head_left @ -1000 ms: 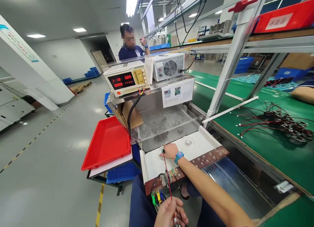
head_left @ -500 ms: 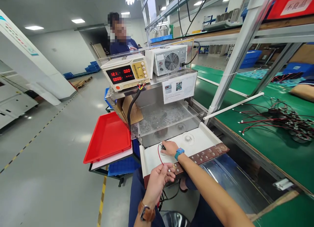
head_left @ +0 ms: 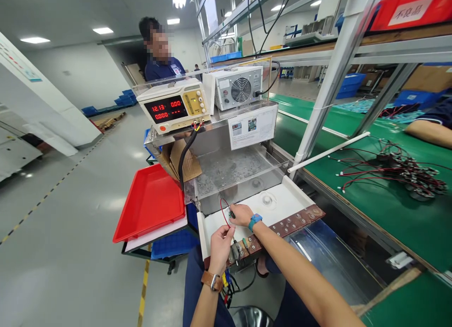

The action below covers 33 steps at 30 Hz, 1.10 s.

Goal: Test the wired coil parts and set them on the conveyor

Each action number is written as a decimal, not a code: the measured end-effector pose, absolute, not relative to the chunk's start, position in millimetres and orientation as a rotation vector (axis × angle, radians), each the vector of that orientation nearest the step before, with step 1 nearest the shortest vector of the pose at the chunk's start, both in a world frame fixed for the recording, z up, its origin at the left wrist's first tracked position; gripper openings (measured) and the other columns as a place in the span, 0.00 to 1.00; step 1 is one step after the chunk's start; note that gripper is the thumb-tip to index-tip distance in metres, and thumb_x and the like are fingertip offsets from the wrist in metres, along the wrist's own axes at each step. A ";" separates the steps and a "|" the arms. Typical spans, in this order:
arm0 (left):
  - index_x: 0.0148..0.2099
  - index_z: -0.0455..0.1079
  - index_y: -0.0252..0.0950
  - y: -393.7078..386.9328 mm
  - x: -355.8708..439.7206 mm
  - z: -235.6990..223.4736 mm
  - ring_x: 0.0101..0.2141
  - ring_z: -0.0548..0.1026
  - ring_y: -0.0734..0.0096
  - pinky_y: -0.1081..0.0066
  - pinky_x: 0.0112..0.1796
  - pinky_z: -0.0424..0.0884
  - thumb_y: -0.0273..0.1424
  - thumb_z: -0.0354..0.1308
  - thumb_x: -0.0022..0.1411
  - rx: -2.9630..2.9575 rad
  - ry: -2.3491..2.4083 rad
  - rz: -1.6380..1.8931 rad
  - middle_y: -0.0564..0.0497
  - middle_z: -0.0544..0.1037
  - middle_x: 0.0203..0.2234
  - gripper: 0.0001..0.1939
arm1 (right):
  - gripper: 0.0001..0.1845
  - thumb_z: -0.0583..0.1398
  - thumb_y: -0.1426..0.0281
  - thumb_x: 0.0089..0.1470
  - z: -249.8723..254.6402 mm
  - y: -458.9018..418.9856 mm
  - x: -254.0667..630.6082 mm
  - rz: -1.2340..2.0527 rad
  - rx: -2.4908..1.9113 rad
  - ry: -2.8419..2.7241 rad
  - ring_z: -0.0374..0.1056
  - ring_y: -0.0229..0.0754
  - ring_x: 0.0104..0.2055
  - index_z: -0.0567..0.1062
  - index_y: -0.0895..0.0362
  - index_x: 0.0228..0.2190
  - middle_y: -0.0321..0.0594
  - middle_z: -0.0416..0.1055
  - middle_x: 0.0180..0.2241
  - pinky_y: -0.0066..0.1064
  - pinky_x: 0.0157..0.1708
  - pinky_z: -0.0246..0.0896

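Note:
My right hand (head_left: 243,215) is closed on a small dark component (head_left: 231,214) over the white work surface (head_left: 249,205). A thin red wire (head_left: 222,205) loops from this part to my left hand (head_left: 221,244). There, thumb and fingers pinch the wire near its end, and the tip is hidden by the fingers. Beneath and beside my hands runs a brown strip (head_left: 282,228) dotted with metal studs. A small green piece (head_left: 245,243) and dark clips sit on its near end.
A power supply (head_left: 173,108) with red digits stands on the metal shelf ahead. The red tray (head_left: 151,202) is at left. On the green table (head_left: 395,214) lie several dark round parts (head_left: 411,171) with red and black wires. A co-worker (head_left: 158,53) stands behind the shelf.
My left hand has closed into a pinch on the wire and moved slightly left and up. The green piece and clips on the strip now show. My view has shifted slightly.

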<state>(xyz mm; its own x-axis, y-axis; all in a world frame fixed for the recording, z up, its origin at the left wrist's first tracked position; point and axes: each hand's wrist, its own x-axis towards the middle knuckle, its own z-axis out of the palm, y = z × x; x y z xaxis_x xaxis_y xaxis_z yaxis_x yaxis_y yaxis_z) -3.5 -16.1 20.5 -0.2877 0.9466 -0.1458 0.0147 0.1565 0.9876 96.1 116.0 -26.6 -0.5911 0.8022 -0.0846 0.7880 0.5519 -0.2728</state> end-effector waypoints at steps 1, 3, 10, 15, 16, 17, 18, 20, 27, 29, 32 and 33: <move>0.31 0.75 0.34 -15.9 -3.7 15.8 0.28 0.70 0.70 0.72 0.32 0.65 0.48 0.64 0.51 0.986 1.538 1.286 0.51 0.76 0.24 0.20 | 0.19 0.59 0.62 0.53 -26.8 116.0 96.1 0.438 -1.394 -2.720 0.72 0.50 0.45 0.69 0.59 0.44 0.48 0.76 0.41 0.32 0.39 0.59; 0.31 0.75 0.34 -16.0 -4.2 8.0 0.29 0.70 0.69 0.71 0.34 0.65 0.47 0.63 0.52 0.994 1.554 1.293 0.51 0.76 0.25 0.19 | 0.18 0.59 0.62 0.53 -26.6 115.9 96.0 0.441 -1.397 -2.714 0.72 0.50 0.45 0.69 0.58 0.44 0.48 0.76 0.41 0.31 0.39 0.59; 0.37 0.76 0.34 -15.5 -4.8 0.7 0.32 0.73 0.68 0.70 0.37 0.67 0.41 0.65 0.51 0.916 1.530 1.331 0.49 0.79 0.29 0.16 | 0.19 0.58 0.60 0.54 -26.1 115.5 94.8 0.459 -1.457 -2.692 0.73 0.50 0.43 0.69 0.59 0.43 0.50 0.77 0.39 0.32 0.38 0.59; 0.37 0.76 0.34 -13.6 -2.1 -0.3 0.32 0.74 0.67 0.69 0.38 0.69 0.39 0.66 0.49 0.888 1.497 1.338 0.48 0.80 0.30 0.15 | 0.19 0.58 0.61 0.53 -27.2 115.8 93.5 0.452 -1.460 -2.699 0.73 0.51 0.43 0.69 0.59 0.44 0.50 0.77 0.39 0.32 0.38 0.60; 0.37 0.76 0.34 -13.4 -1.6 -0.8 0.32 0.75 0.67 0.69 0.38 0.69 0.39 0.66 0.49 0.893 1.494 1.336 0.48 0.80 0.30 0.15 | 0.19 0.59 0.61 0.53 -27.2 115.9 93.4 0.460 -1.467 -2.695 0.73 0.51 0.43 0.69 0.59 0.44 0.50 0.77 0.39 0.32 0.38 0.60; 0.37 0.76 0.34 -13.3 -1.4 -1.3 0.33 0.75 0.67 0.69 0.38 0.69 0.39 0.65 0.49 0.898 1.493 1.334 0.48 0.80 0.30 0.15 | 0.19 0.59 0.61 0.53 -27.1 115.9 93.4 0.467 -1.471 -2.691 0.73 0.51 0.43 0.69 0.59 0.44 0.49 0.77 0.40 0.32 0.38 0.60; 0.37 0.76 0.34 -13.2 -1.3 -1.8 0.33 0.75 0.67 0.69 0.39 0.70 0.39 0.65 0.50 0.900 1.491 1.331 0.48 0.80 0.31 0.15 | 0.20 0.59 0.61 0.52 -27.1 116.0 93.4 0.472 -1.472 -2.688 0.73 0.51 0.43 0.69 0.59 0.44 0.49 0.77 0.40 0.32 0.38 0.60; 0.37 0.76 0.34 -13.2 -1.5 -2.7 0.33 0.75 0.67 0.69 0.38 0.70 0.39 0.65 0.50 0.897 1.485 1.328 0.47 0.80 0.31 0.15 | 0.20 0.59 0.61 0.52 -27.0 116.3 93.7 0.479 -1.465 -2.690 0.73 0.51 0.43 0.69 0.59 0.45 0.49 0.77 0.40 0.32 0.38 0.60; 0.37 0.75 0.33 -12.8 -1.7 -1.0 0.33 0.76 0.68 0.70 0.38 0.70 0.39 0.65 0.50 0.899 1.478 1.307 0.47 0.80 0.31 0.15 | 0.21 0.60 0.59 0.53 -27.2 118.5 93.9 0.552 -1.493 -2.695 0.73 0.50 0.45 0.70 0.58 0.46 0.49 0.77 0.41 0.31 0.40 0.60; 0.37 0.74 0.34 -10.6 -0.1 -1.3 0.33 0.76 0.66 0.70 0.38 0.70 0.40 0.65 0.49 0.916 1.474 1.283 0.47 0.80 0.30 0.16 | 0.21 0.60 0.60 0.53 -27.1 118.8 93.1 0.565 -1.515 -2.685 0.73 0.50 0.45 0.71 0.58 0.46 0.49 0.77 0.41 0.31 0.39 0.60; 0.36 0.74 0.34 -5.5 3.0 -4.6 0.33 0.77 0.64 0.68 0.37 0.70 0.41 0.64 0.49 0.998 1.467 1.228 0.47 0.80 0.28 0.17 | 0.21 0.60 0.61 0.52 -26.7 118.2 92.2 0.550 -1.543 -2.661 0.73 0.50 0.44 0.72 0.59 0.46 0.49 0.77 0.40 0.32 0.39 0.61; 0.36 0.74 0.34 -3.8 4.0 -6.2 0.33 0.77 0.64 0.68 0.37 0.70 0.42 0.64 0.49 1.029 1.469 1.210 0.46 0.80 0.28 0.16 | 0.20 0.60 0.61 0.52 -26.4 117.8 92.2 0.540 -1.545 -2.658 0.73 0.51 0.44 0.73 0.59 0.45 0.50 0.77 0.40 0.32 0.39 0.61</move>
<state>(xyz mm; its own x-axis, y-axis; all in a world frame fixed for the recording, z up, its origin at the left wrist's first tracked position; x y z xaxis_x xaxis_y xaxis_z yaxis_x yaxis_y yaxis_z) 4.0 -3.8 -6.2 -0.2065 0.9671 -0.1487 0.0395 0.1600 0.9863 92.2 117.8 -26.4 -0.5101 0.8462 -0.1540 0.8392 0.4504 -0.3048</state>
